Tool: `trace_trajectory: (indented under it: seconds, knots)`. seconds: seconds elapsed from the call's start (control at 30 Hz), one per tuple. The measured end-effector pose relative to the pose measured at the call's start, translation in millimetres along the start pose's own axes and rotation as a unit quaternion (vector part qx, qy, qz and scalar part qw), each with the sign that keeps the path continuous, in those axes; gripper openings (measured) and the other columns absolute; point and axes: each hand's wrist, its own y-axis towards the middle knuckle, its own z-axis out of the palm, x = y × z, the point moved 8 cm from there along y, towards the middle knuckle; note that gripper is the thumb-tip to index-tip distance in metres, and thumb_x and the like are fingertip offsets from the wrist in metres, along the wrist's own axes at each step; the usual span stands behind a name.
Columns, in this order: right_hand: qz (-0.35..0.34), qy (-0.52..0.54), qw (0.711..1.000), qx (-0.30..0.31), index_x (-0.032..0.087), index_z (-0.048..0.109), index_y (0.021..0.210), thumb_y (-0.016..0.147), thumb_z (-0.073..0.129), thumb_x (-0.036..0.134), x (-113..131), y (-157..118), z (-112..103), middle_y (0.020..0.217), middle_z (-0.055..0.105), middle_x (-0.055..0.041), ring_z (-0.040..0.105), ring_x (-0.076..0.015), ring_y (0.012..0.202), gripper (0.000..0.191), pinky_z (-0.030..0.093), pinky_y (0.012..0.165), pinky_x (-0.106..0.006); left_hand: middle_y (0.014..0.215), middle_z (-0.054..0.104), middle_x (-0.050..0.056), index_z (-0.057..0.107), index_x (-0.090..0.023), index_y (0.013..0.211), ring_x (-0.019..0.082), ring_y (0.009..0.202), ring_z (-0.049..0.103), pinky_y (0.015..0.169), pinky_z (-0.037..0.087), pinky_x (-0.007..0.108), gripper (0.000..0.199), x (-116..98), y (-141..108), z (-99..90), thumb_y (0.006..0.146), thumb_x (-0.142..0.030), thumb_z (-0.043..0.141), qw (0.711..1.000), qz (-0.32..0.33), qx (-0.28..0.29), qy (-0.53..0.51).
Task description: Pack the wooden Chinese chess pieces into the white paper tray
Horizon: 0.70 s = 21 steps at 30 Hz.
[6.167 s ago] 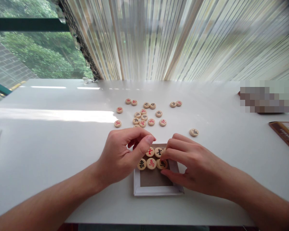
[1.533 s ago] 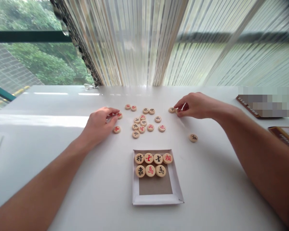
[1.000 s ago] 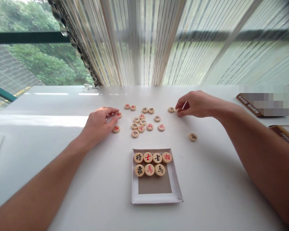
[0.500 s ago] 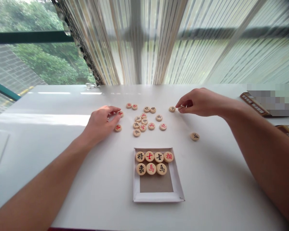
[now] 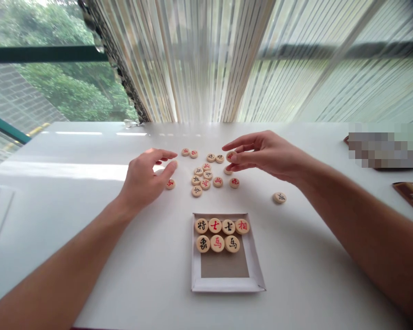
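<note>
My left hand [image 5: 141, 176] hovers at the left of the scattered xiangqi pieces, thumb and fingers apart. A red-marked piece [image 5: 170, 184] lies just below its thumb. Whether another piece is under the thumb tip, I cannot tell. My right hand [image 5: 261, 153] is at the right of the group, its thumb and fingers around a red-marked xiangqi piece [image 5: 231, 156], with the index finger stretched out. Just under its fingertips a piece [image 5: 228, 170] is partly covered. Two black-marked cannon pieces [image 5: 215, 158] lie to the left of that hand.
A shallow white box [image 5: 256, 270] near me holds several large pieces in two rows. A lone black-marked piece [image 5: 279, 197] lies to the right. Brown-edged boxes [image 5: 411, 195] lie at the far right. Striped curtains [image 5: 206, 68] hang behind the white table [image 5: 124, 275].
My right hand has moved left towards the group and now has a red-marked piece at its fingers. My left thumb and fingers have spread slightly over the same spot.
</note>
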Motion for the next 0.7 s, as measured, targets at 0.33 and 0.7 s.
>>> trace_trajectory:
  seconds: [0.33,0.7]
  knots:
    - [-0.008,0.104,0.991,0.081,0.02,0.087,0.102,0.074,0.097,0.034,-3.8,-12.3,49.9,0.083,0.079,-0.0052,0.067,-0.0149,0.071,0.033,0.053,0.066,-0.03,0.103,0.082,0.007,0.081,-0.022,0.105,0.024,0.098,0.074,0.091,0.058,0.036,0.022,-54.8,-30.2,14.2,0.093,-0.041,0.077,0.985,0.098,0.052,-0.133]
    - [0.004,0.133,0.985,0.111,0.022,0.088,0.104,0.074,0.098,0.035,-4.7,-21.1,66.7,0.095,0.085,-0.0095,0.081,-0.0242,0.092,0.034,0.064,0.092,-0.039,0.092,0.083,0.003,0.08,-0.022,0.092,0.02,0.085,0.075,0.094,0.058,0.037,0.012,-50.4,-30.2,19.9,0.092,-0.034,0.079,0.974,0.059,0.08,-0.205]
